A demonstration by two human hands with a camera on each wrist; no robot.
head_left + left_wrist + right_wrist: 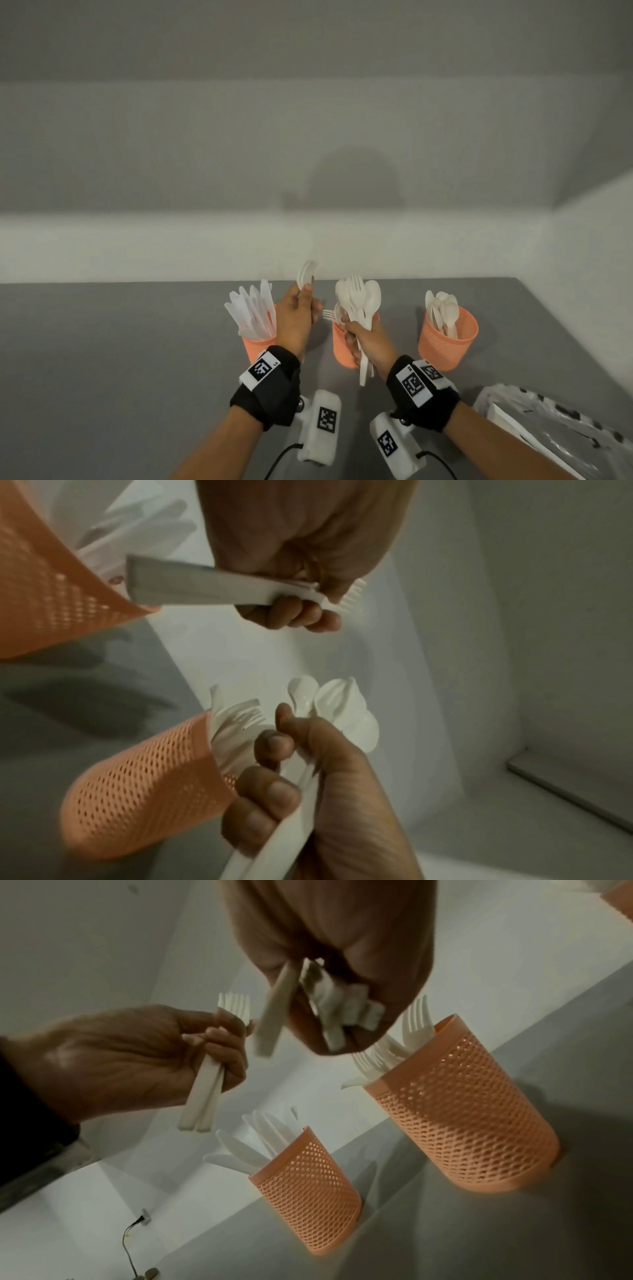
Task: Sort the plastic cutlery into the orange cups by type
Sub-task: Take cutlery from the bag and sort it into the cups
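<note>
Plastic cutlery (359, 301) stood fanned in my right hand (364, 337), whose fingers were curled tight round a mixed bundle of handles, heads up, just above the middle cup (342, 346). I judged it was held there as a ready supply, so that the other hand could draw pieces out by type. I could make out at least three spoon bowls and one fork head in the bundle, though overlap hid the full count.

My left hand (296, 318), at nine o'clock from the bundle, pinched two forks (232, 1007) by their upper handles between thumb and curled fingers; the right wrist view showed two handles side by side. They were held upright and close to the middle cup, probably because that cup took the forks.

Three orange mesh cups stood in a row on the grey table (120, 359). The knife cup (258, 346) at nine o'clock held a spray of knives, roughly eight, too overlapped to count exactly. The middle cup held forks, at least three showing at the rim in the right wrist view. The spoon cup (447, 339) at three o'clock held spoons, about six visible.

At five o'clock, near the table's edge, lay a crumpled clear bag (555, 431) with one white sheet inside it.
</note>
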